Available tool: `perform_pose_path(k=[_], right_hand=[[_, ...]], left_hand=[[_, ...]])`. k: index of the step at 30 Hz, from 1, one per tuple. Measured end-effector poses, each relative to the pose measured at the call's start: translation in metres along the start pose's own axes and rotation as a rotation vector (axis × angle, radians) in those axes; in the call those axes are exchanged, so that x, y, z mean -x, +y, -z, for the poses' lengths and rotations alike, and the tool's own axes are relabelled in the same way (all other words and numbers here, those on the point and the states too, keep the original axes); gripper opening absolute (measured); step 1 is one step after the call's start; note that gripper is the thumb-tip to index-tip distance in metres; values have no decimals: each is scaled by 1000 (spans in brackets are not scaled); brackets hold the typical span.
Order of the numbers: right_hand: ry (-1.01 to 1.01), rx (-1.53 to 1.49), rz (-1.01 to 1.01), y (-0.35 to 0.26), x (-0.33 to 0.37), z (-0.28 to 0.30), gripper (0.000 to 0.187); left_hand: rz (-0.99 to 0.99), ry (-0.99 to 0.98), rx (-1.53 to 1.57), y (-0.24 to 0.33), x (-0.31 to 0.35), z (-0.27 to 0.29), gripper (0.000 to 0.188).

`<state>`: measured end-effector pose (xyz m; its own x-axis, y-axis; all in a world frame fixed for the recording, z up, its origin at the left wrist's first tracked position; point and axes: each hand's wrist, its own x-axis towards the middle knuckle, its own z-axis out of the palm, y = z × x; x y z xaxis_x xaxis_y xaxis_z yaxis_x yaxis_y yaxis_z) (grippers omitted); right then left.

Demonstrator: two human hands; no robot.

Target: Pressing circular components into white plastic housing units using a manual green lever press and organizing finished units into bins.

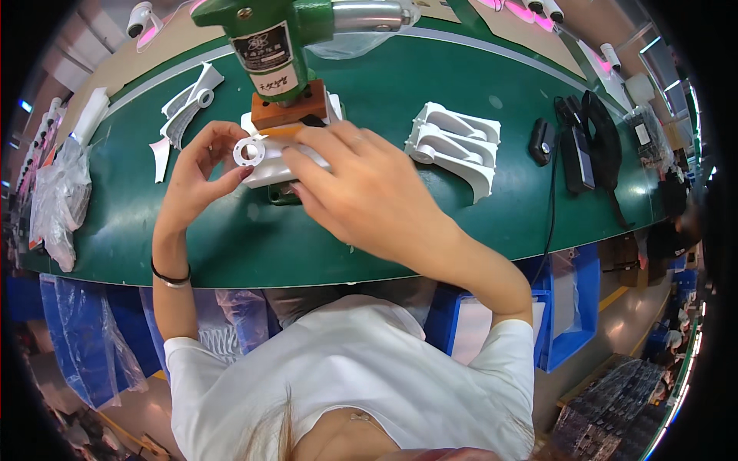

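A green tabletop [507, 230] spans the view. Below it sit blue plastic bins [589, 296]: the rightmost holds a pale translucent sheet; at left, white ribbed pieces [219, 343] lie among clear film. A green metal press [269, 58] with a brown block [288, 110] stands on the tabletop. The right hand [361, 177], fingers bent, covers a white plastic part [269, 170] below the block, its grip hidden; the left hand [196, 173] pinches the part's ringed end.
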<state>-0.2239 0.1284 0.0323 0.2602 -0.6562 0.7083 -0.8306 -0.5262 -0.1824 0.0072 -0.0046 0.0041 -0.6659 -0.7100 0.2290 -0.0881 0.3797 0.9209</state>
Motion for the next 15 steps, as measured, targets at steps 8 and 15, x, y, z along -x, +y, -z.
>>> perform_pose_path(k=[8,15], right_hand=[[-93,294,147,19,8,-45,30],[28,116,31,11,20,-16,25]], left_hand=[[209,198,-137,14,-8,-36,17],[381,40,142,28,17,-62,17]])
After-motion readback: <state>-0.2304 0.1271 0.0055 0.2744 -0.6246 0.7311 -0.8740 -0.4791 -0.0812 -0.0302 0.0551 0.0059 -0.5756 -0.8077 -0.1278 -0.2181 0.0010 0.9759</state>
